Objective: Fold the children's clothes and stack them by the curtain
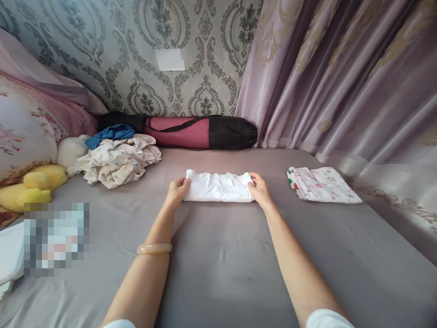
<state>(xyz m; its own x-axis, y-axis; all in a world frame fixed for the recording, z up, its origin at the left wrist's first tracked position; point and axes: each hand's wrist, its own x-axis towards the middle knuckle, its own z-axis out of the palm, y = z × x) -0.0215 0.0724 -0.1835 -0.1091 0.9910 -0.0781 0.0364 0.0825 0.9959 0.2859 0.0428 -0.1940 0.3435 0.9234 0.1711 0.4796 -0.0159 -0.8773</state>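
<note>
Left hand (176, 189): the grip is closed, with the fingers curled in around the left end of the white cloth (218, 187).
Right hand (260, 189): the grip is closed lightly on the right end, thumb on top and fingers over the edge. How firmly it pinches cannot be told.
White cloth: a narrow folded band lying flat on the bed (225, 264), stretched straight between the two grips and touching both.
Left of the left grip: a loose heap of clothes (118, 161) sits farther from the person and well apart, with a yellow plush toy (32, 184) beyond it. A pale bangle (154, 248) sits on the forearm behind the grip.
Right of the right grip: a folded patterned cloth (322, 184) lies near, not touching, with the curtain (341, 82) past it.
Beyond both grips: a rolled mat bag (191, 131) lies against the wall.
Risk, slack: in my judgement the layers could slide apart if one end lifts before the other, since only the ends are held and the middle is free.
Risk, creases: the cloth looks thin and soft, so uneven tension between the grips would likely bunch it or skew the edges.
Risk, sheet: the bed cover is soft, and pressing down while dragging could wrinkle it under the cloth.
</note>
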